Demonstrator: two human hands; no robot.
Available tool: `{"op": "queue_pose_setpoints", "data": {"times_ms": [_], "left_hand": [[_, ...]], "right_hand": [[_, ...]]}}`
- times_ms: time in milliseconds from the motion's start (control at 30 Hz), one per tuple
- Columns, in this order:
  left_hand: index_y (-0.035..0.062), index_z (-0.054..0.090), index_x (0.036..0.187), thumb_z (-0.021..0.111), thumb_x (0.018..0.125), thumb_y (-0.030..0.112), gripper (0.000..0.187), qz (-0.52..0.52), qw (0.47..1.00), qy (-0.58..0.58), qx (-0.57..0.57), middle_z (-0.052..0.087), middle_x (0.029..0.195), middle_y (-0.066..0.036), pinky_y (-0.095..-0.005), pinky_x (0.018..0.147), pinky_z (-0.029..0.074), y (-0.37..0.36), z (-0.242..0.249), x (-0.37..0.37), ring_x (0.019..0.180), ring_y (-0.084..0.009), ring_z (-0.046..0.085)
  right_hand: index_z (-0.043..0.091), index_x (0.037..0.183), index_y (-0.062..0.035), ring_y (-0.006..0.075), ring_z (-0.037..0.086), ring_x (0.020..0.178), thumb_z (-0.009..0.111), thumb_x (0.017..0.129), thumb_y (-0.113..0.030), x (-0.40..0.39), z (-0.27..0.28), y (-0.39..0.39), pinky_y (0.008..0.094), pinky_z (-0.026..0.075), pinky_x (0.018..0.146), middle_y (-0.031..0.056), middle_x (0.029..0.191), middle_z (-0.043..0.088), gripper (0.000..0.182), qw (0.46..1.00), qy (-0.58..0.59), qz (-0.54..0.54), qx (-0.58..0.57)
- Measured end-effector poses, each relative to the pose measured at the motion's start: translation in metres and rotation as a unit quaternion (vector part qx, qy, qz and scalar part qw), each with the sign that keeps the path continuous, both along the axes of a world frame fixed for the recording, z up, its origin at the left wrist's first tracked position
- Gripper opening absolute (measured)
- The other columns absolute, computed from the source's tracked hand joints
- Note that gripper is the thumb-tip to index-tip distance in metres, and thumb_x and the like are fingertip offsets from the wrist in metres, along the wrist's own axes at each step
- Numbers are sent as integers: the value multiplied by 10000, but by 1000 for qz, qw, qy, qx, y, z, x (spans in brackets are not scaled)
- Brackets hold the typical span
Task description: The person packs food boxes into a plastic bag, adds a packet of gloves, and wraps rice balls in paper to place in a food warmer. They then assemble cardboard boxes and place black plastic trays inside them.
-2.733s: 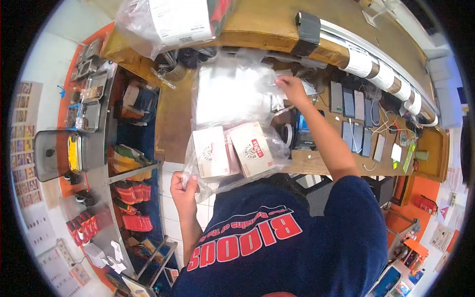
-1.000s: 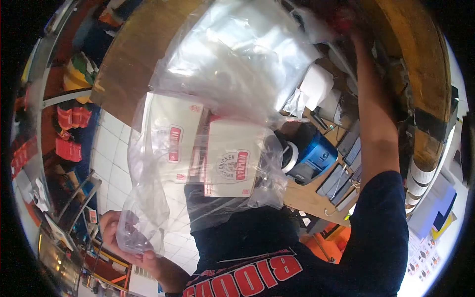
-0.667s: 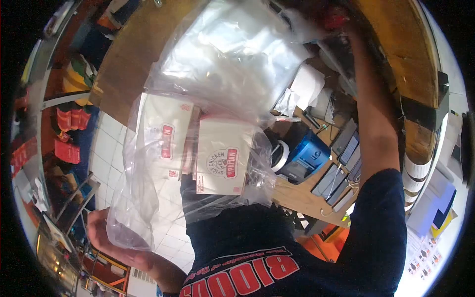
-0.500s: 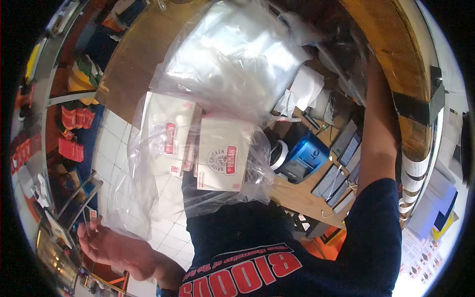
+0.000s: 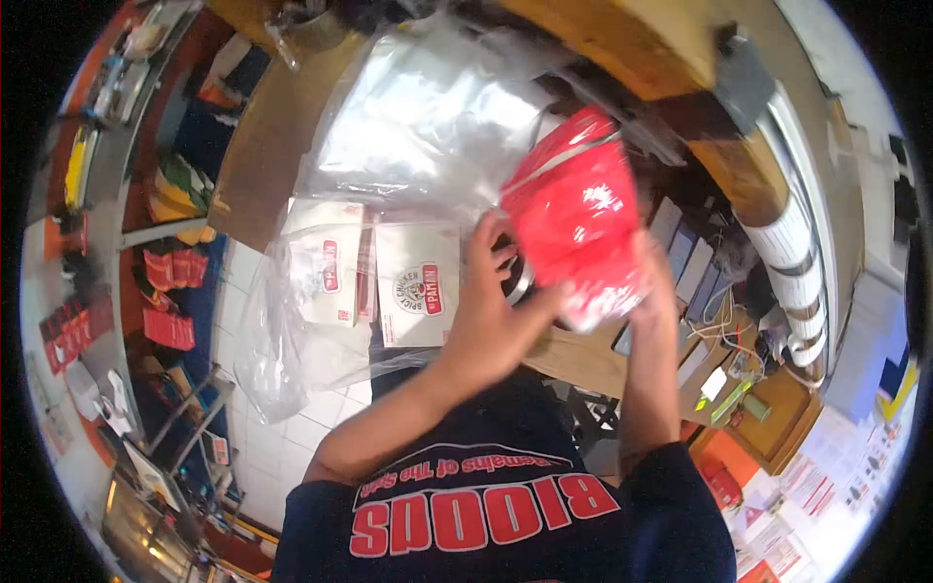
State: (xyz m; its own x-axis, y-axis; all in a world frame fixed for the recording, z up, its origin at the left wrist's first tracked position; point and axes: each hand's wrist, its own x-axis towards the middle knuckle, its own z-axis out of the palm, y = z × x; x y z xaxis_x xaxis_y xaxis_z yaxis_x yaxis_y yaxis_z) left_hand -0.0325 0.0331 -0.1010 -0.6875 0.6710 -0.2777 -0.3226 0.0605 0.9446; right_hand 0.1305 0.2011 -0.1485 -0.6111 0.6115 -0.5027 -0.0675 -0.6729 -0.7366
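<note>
A shiny red packet in clear plastic [image 5: 578,209] is held up at the right of the boxes. My right hand [image 5: 653,277] is closed on its lower right edge; part of the fingers is hidden behind it. At its lower left, my left hand [image 5: 496,321] has fingers and thumb apart, with the thumb against or just in front of the packet. Two white cardboard boxes with red labels, the left box [image 5: 316,287] and the right box [image 5: 410,316], lie beside my left hand. Clear plastic covers or surrounds them. A large stack of clear plastic bags [image 5: 428,117] lies beyond.
Phones and cables [image 5: 695,257] lie on the wooden desk [image 5: 573,361] at right. A thick wooden beam [image 5: 622,44] runs across the upper right, above a white paper roll [image 5: 792,262]. Shelves with red packets [image 5: 170,325] stand at left over a white tiled floor [image 5: 248,340].
A red packet has come into view in my right hand, brought from the upper right. My left hand has moved from the lower left across to the packet. The view has shifted somewhat.
</note>
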Motion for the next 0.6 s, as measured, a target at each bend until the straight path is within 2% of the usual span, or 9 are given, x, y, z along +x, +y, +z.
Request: {"op": "queue_pose_setpoints", "data": {"times_ms": [67, 167, 200, 267, 333, 400, 433, 500, 600], "left_hand": [[-34, 497, 1344, 798, 862, 182, 608, -103, 952, -280, 66, 613, 1261, -126, -373, 1061, 453, 10, -31, -11, 1207, -232, 570], [-36, 499, 1353, 755, 897, 122, 547, -137, 927, -325, 125, 627, 1263, -115, -352, 1030, 478, 14, -20, -15, 1179, -204, 600], [-36, 499, 1353, 755, 897, 122, 547, -153, 927, -319, 124, 627, 1263, -115, -352, 1030, 478, 16, -19, -14, 1179, -204, 600], [-29, 513, 1349, 713, 924, 64, 478, -89, 953, -278, 85, 640, 1256, -114, -341, 1007, 499, 12, -20, -5, 1131, -181, 626], [-23, 494, 1367, 709, 926, 57, 497, -76, 955, -272, 92, 640, 1256, -113, -348, 1006, 502, 13, -29, -3, 1133, -184, 625], [-17, 475, 1384, 706, 928, 50, 516, -62, 957, -262, 108, 640, 1255, -111, -354, 1005, 506, 19, -34, -5, 1136, -187, 624], [-14, 441, 1409, 707, 927, 46, 554, -44, 958, -257, 118, 634, 1262, -117, -358, 1005, 508, 23, -35, -7, 1141, -189, 620], [-10, 340, 1468, 708, 925, 35, 658, -16, 959, -252, 125, 615, 1287, -133, -373, 1009, 508, 27, -37, -11, 1149, -196, 612], [-16, 317, 1478, 702, 928, 30, 673, 9, 972, -203, 120, 600, 1313, -141, -367, 1010, 505, 34, -41, -16, 1148, -197, 610]], "right_hand": [[663, 1162, -6, 167, 707, 927, 743, 918, -252, 16, 9, -35, 322, 573, 853, 105, 1048, 737, 356, 999, 13, 15, -37], [661, 1157, 1, 139, 691, 913, 724, 933, -215, 32, 18, -64, 292, 567, 809, 85, 1028, 733, 318, 998, -50, 36, -26], [661, 1157, 1, 139, 691, 913, 724, 933, -215, 37, 18, -64, 292, 567, 809, 85, 1028, 733, 318, 999, -42, 22, -21], [653, 1144, -3, 114, 668, 879, 720, 935, -185, 46, 21, -64, 281, 560, 765, 52, 988, 715, 284, 985, -124, 101, 70], [594, 1162, -14, 110, 652, 851, 749, 903, -120, 42, 30, -68, 281, 556, 746, 32, 966, 684, 320, 982, -144, 83, 84], [527, 1181, -34, 118, 649, 869, 771, 860, -29, 30, 33, -77, 277, 556, 740, 33, 983, 662, 403, 985, -112, -14, 128], [481, 1208, -55, 125, 647, 904, 760, 829, 53, 26, 33, -80, 270, 557, 762, 54, 1041, 654, 482, 992, -77, -46, 86], [483, 1229, -58, 128, 646, 915, 744, 831, 68, 16, 29, -85, 270, 555, 780, 61, 1058, 648, 492, 987, -51, -107, 107], [468, 1287, -59, 133, 631, 960, 713, 834, 99, 6, 38, -89, 262, 542, 818, 71, 1097, 638, 539, 976, -11, -175, 126]]}}
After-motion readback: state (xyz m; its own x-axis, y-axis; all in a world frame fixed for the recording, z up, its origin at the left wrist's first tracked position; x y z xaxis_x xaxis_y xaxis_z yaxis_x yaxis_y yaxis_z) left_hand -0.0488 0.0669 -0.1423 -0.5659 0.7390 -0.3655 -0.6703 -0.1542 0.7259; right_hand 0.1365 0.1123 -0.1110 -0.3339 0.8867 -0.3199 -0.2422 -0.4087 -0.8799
